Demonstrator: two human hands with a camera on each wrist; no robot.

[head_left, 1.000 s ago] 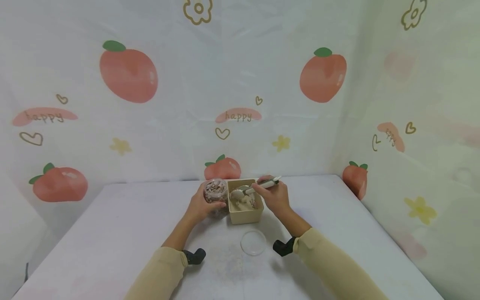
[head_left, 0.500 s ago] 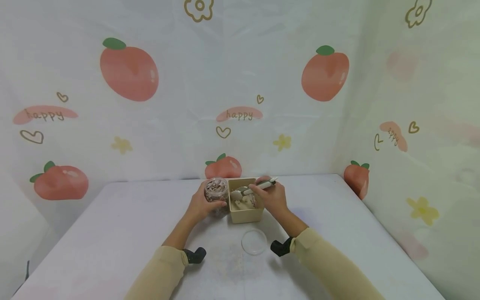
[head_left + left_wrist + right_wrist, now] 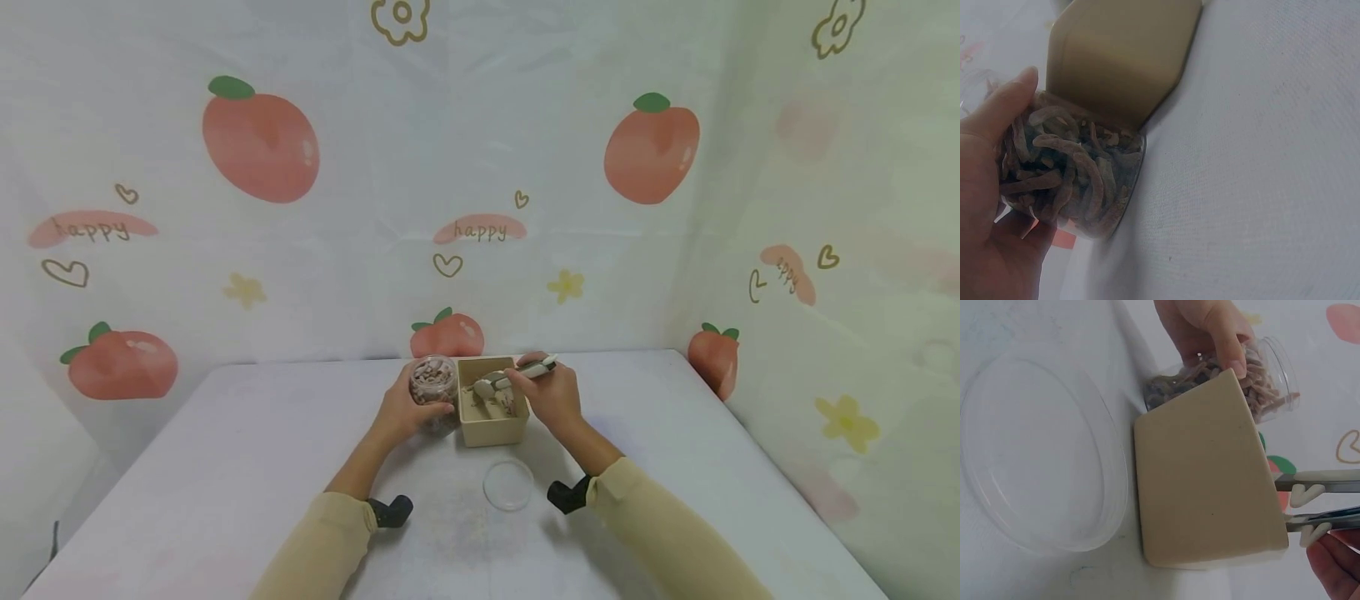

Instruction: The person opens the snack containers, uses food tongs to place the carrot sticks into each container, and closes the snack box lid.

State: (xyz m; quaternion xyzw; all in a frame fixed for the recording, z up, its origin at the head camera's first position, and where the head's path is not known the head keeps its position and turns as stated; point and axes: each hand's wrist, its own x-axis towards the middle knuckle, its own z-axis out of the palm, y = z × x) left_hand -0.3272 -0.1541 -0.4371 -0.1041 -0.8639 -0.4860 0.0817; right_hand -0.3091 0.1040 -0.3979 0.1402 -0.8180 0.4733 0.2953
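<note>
You are wearing a long-sleeved top in pale tan; both sleeves (image 3: 322, 542) are reaching down to your wrists. A small black device (image 3: 390, 511) is sitting strapped at the left cuff, and a matching black one (image 3: 567, 495) at the right.

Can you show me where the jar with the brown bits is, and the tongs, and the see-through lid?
jar (image 3: 1072, 181), left wrist view, on its clear side wall over the brown pieces.
tongs (image 3: 1325, 482), right wrist view, on the upper metal arm.
clear lid (image 3: 508, 485), head view, on the middle of the disc.
</note>
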